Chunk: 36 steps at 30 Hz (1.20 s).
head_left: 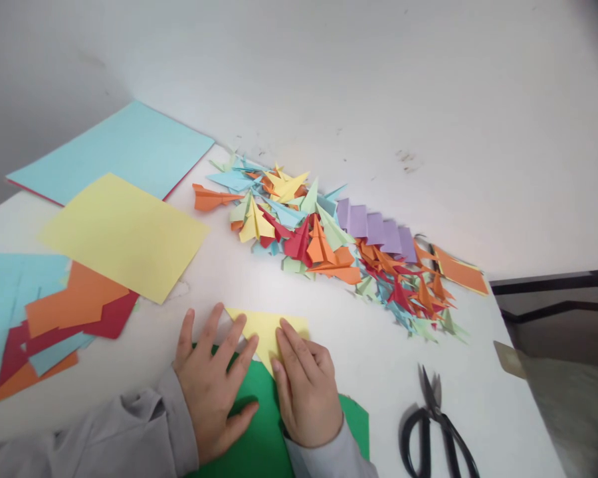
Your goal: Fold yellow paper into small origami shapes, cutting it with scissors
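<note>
A small piece of yellow paper (262, 326), folded to a triangle with its point toward me, lies on the table at the far edge of a green sheet (259, 425). My left hand (216, 378) is spread over the green sheet, with fingertips touching the yellow paper's left side. Pressed onto the paper's right side is my right hand (306, 385), its first fingers stretched out flat and the others curled. Part of the yellow paper is hidden under my fingers.
Small folded paper planes (289, 226) in several colours lie heaped along the wall. Black-handled scissors (433, 418) lie at the right. A large yellow sheet (124, 232), blue sheets (124, 153) and orange scraps (74, 305) are at left. The table's right edge drops off.
</note>
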Each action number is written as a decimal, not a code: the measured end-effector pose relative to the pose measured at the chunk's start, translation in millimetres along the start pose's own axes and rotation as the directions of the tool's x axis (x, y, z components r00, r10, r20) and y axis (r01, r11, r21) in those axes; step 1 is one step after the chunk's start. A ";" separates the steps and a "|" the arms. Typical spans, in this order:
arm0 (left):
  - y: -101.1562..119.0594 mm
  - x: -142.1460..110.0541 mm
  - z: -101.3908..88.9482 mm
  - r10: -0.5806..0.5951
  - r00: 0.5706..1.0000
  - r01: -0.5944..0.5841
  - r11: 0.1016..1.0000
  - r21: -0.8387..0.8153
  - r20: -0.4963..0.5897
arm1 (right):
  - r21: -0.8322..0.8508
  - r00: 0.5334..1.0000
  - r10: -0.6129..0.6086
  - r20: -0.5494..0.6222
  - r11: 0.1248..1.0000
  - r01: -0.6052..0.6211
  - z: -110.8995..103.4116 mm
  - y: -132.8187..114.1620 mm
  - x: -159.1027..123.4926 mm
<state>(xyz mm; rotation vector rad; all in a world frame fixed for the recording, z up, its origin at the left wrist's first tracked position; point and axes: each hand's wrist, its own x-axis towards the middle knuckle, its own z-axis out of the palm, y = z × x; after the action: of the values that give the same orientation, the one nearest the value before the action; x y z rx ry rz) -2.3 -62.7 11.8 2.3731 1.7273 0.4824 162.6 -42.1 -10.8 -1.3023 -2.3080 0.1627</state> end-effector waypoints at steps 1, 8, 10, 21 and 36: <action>0.0 -0.3 0.7 0.008 1.000 -0.008 1.000 0.003 0.000 | 0.000 1.000 0.000 0.001 1.000 0.000 -0.1 0.0 0.0; -1.0 0.1 3.4 0.026 1.000 -0.026 1.000 -0.006 -0.001 | -0.004 1.000 0.012 0.014 1.000 -0.012 0.1 0.2 -1.0; -1.3 0.6 3.3 0.025 1.000 -0.025 1.000 -0.007 0.000 | -0.005 1.000 0.015 0.016 1.000 -0.015 0.0 0.3 -1.0; -2.6 0.6 2.9 0.036 0.999 -0.036 0.999 0.009 0.017 | 0.003 1.000 0.010 0.013 1.000 -0.010 -0.6 0.5 -0.1; -2.2 0.4 1.8 0.019 0.998 -0.019 1.000 0.005 0.057 | -0.011 0.999 0.007 0.041 1.000 -0.006 -1.9 1.0 0.1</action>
<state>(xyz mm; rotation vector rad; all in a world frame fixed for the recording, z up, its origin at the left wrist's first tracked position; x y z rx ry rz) -3.5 -61.6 9.5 2.3851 1.6860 0.4086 164.2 -41.7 -9.4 -1.3234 -2.3423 0.1815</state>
